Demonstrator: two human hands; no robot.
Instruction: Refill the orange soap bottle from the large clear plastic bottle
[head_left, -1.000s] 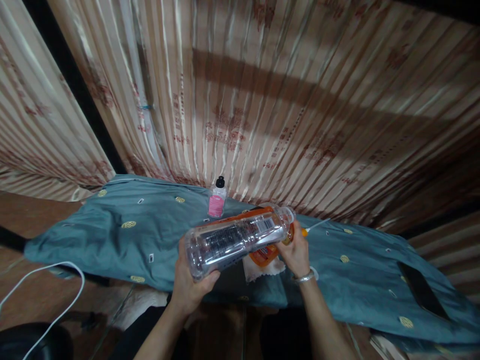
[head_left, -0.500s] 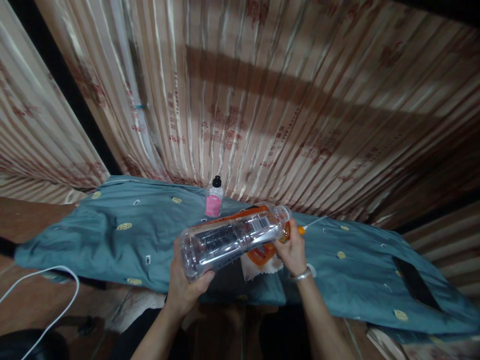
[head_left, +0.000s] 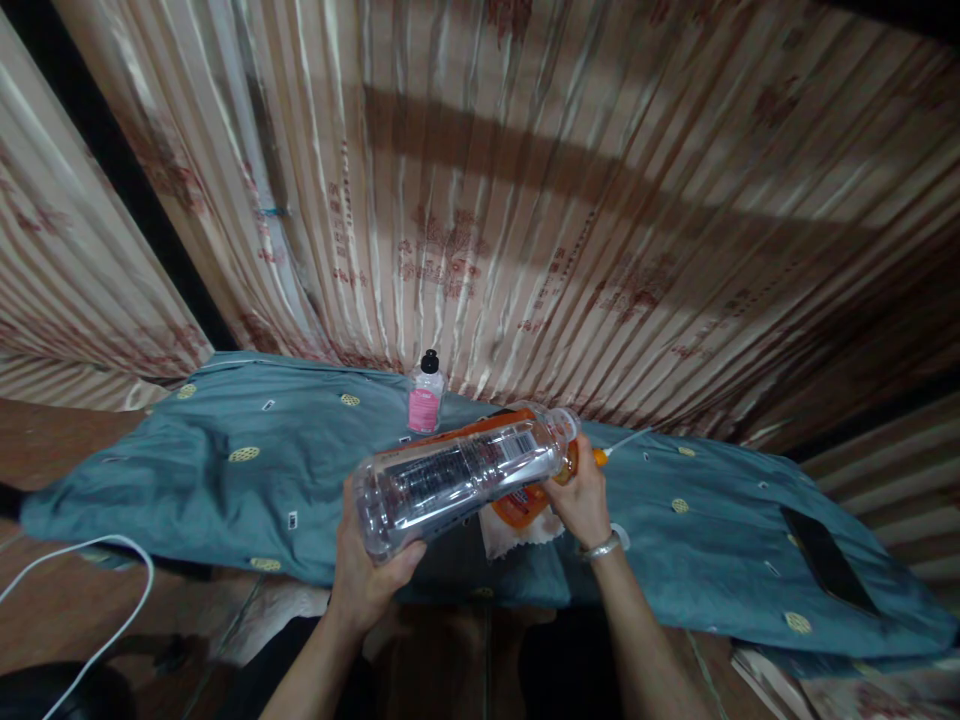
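A large clear bottle (head_left: 450,480) with a dark printed label and an orange band is tilted, its open mouth up at the right. My left hand (head_left: 371,570) is wrapped round its base. Near the bottle's mouth, my right hand (head_left: 581,500) is closed round the neck of an orange bottle (head_left: 519,507), which lies partly hidden behind the clear one. Beyond my right hand, a yellow-orange nozzle with a thin white tube (head_left: 626,441) sticks out. Under the orange bottle is a white cloth or tissue (head_left: 517,538).
A small bottle with pink label and black cap (head_left: 425,398) stands at the back of the teal cloth (head_left: 300,450). A black phone (head_left: 829,560) lies at the right. Behind hangs a pleated curtain (head_left: 465,200). A white cable (head_left: 142,565) loops at the left.
The view has shifted slightly. Both hands and the two bottles keep nearly the same pose.
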